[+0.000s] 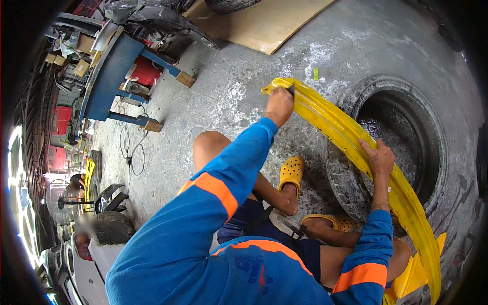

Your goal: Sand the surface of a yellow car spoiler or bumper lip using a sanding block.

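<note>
A long, curved yellow vehicle trim panel (333,124) slants from the upper middle down to the lower right, its ridged face glossy in places. At its far end my left hand (280,105) is closed on a small dark pad (291,90), pressed against the panel; most of the pad is hidden by the fingers. Partway along, my right hand (380,157) grips the panel's edge, fingers over the top. Beneath the panel lies a worn tyre (437,137) on its side, partly covered by it.
Another yellow piece (409,279) is at the lower right. A blue bench (109,76) with wood-tipped legs stands at the left, a cable (129,161) near it. A plywood sheet (269,23) lies at the top. Yellow clogs (292,173) are on my feet. A person (79,183) is far left.
</note>
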A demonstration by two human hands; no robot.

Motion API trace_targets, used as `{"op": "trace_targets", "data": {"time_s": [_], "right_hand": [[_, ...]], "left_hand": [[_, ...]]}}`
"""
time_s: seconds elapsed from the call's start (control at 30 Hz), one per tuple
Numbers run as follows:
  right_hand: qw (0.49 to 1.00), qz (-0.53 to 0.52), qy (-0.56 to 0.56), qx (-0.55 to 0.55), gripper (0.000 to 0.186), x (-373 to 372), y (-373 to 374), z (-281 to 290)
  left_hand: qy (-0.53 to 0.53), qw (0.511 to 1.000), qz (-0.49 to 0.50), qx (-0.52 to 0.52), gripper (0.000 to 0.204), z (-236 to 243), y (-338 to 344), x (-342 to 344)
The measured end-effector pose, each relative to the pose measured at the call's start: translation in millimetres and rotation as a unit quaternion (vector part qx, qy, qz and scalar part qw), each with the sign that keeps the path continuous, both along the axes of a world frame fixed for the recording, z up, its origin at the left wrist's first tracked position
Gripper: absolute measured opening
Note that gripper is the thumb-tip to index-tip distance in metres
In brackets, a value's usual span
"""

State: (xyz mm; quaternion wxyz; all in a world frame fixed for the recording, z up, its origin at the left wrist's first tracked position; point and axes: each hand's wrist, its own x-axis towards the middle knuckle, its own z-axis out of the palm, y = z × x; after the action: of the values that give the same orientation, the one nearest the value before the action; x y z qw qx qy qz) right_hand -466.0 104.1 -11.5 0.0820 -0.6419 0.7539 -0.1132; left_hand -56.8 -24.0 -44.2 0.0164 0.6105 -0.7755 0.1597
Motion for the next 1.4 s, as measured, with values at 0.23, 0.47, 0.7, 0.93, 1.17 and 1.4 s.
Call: {"op": "trace_targets", "data": {"time_s": [0.23,0.47,0.7,0.93,1.17,1.4], "right_hand": [[1.0,0.011,-0.002,-0.001,0.078,-0.5,-0.4,-0.4],[1.0,0.002,0.015,-0.005,0.079,-0.4,0.4,-3.1],[1.0,0.012,0.003,-0.022,0.078,-1.1,1.5,-1.8],[1.0,0.007,0.0,-0.011,0.079,-0.7,1.6,-2.3],[0.997,0.016,0.038,-0.058,0.075,-1.1,2.0,-8.7],[1.0,0.003,0.021,-0.013,0.075,3.1,-0.4,-0.6]], "left_hand": [[-0.03,0.999,0.021,-0.001,0.027,-6.1,-3.7,0.7],[0.213,0.976,0.049,-0.006,0.031,28.0,-8.6,0.3],[0.08,0.995,-0.03,0.055,0.028,34.9,6.3,9.1],[0.059,0.994,-0.08,0.04,0.027,21.9,2.3,34.8],[0.515,0.836,0.146,0.119,0.036,67.7,-52.7,134.7],[0.86,0.427,0.095,0.261,0.031,129.2,-25.1,140.3]]}}
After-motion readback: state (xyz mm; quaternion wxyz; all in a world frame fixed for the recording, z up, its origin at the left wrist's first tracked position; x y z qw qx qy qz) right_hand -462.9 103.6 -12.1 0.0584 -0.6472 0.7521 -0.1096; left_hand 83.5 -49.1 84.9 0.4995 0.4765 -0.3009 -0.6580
